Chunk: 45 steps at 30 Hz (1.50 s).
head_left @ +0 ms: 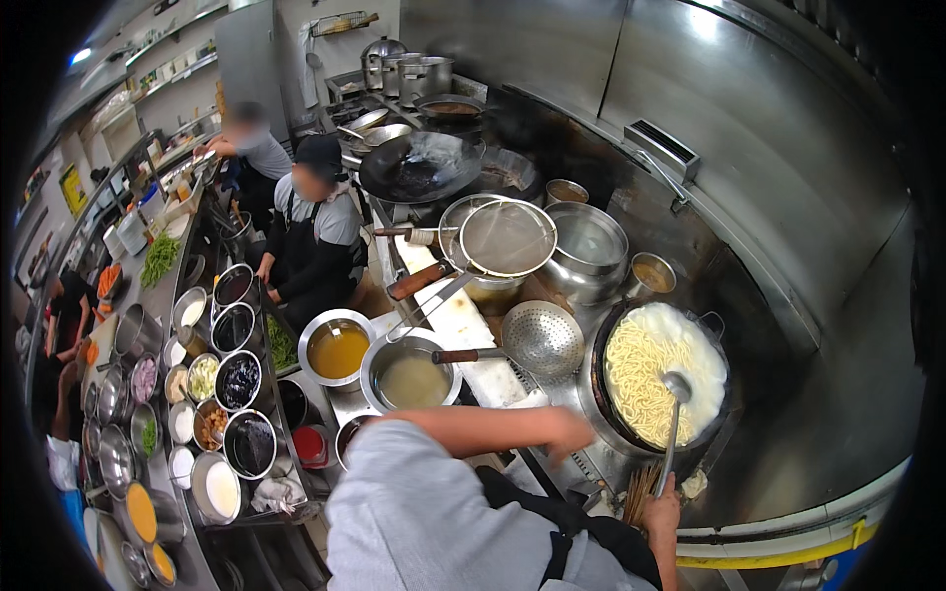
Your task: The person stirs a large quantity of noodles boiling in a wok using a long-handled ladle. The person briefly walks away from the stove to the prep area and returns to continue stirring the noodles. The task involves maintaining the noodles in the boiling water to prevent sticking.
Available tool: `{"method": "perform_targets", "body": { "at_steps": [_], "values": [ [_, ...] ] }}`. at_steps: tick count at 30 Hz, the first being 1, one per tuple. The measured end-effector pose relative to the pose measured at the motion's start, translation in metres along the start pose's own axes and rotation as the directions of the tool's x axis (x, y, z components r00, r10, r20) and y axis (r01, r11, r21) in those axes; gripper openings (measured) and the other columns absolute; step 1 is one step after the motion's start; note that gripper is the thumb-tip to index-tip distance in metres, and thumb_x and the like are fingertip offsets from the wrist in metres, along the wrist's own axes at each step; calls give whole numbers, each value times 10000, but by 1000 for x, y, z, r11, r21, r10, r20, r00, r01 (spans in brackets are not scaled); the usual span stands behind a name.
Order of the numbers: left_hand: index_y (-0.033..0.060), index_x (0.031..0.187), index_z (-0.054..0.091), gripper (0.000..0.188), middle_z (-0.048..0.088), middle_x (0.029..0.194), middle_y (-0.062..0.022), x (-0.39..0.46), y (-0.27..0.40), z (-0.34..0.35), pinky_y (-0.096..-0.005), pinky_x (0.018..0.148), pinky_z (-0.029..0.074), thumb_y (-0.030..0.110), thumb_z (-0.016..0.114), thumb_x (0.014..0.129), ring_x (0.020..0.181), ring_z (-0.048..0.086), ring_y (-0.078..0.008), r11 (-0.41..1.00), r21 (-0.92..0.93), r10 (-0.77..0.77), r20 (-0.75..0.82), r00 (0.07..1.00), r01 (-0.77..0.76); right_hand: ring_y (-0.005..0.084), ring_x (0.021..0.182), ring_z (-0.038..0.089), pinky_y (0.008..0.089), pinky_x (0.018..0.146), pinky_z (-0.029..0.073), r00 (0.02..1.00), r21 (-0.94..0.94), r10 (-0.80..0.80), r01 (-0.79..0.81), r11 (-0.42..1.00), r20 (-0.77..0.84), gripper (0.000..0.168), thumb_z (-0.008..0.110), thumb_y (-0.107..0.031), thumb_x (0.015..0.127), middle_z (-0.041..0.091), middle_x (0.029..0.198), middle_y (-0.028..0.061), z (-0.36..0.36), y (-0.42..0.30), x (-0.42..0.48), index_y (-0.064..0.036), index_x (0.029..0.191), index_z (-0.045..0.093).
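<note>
Pale yellow noodles [647, 369] lie in a wok [602, 391] on the range at the right, with white foam along the wok's far side. My right hand [661, 510] grips the handle of a steel ladle [675, 385], whose bowl rests among the noodles. My left hand [573, 436] is blurred, left of the wok's near edge; its fingers cannot be made out. Above it, a perforated strainer [543, 338] with a wooden handle lies beside the wok. A bamboo brush [640, 491] stands close to my right hand.
Two mesh strainers [508, 238] rest over pots behind the perforated one. An empty-looking dark wok [420, 168] sits farther back. Pots of yellowish liquid [338, 352] and a counter of ingredient containers [238, 379] are at left. A co-worker [314, 214] crouches or sits beyond; others work farther off.
</note>
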<state>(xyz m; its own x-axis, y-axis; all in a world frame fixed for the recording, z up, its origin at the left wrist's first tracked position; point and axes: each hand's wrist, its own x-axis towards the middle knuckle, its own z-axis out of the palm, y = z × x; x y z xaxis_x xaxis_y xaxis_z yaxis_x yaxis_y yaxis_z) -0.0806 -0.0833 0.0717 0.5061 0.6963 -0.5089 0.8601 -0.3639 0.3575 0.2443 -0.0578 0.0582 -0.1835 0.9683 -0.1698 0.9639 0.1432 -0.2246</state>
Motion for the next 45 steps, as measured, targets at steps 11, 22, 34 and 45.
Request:
{"method": "perform_targets", "body": {
  "at_steps": [11, 22, 34, 45],
  "values": [
    [3, 1003, 623, 368, 674, 955, -190, -22, 37, -16, -475, 791, 520, 139, 706, 671, 941, 661, -358, 993, -56, 52, -597, 800, -107, 447, 1087, 590, 474, 942, 467, 992, 53, -8, 14, 998, -124, 617, 631, -105, 822, 589, 1188, 313, 16, 17, 40, -5, 1400, 442],
    [2, 983, 626, 344, 653, 958, -177, 127, 23, -9, -437, 802, 488, 265, 690, 772, 962, 633, -345, 988, -54, 59, -740, 670, -147, 428, 1084, 614, 425, 945, 470, 965, 218, 64, -8, 976, -253, 481, 652, -54, 826, 629, 1165, 286, -32, 8, 24, 61, 1283, 553],
    [97, 883, 755, 310, 728, 886, -99, 172, 14, 13, -447, 720, 516, 353, 581, 873, 859, 692, -302, 1000, -12, -18, -662, 749, 14, 430, 1166, 570, 433, 981, 449, 995, 49, 53, -49, 998, -83, 568, 640, -69, 846, 569, 1267, 311, 5, 21, 39, 89, 1362, 463],
    [135, 921, 767, 257, 736, 915, -75, 160, 21, 3, -444, 693, 520, 325, 600, 878, 862, 694, -288, 999, 21, -23, -576, 817, 43, 391, 1188, 568, 449, 945, 468, 973, -56, 214, -210, 976, 82, 621, 588, -53, 892, 534, 1333, 279, -18, -16, 20, 7, 1466, 360]
  ]
}}
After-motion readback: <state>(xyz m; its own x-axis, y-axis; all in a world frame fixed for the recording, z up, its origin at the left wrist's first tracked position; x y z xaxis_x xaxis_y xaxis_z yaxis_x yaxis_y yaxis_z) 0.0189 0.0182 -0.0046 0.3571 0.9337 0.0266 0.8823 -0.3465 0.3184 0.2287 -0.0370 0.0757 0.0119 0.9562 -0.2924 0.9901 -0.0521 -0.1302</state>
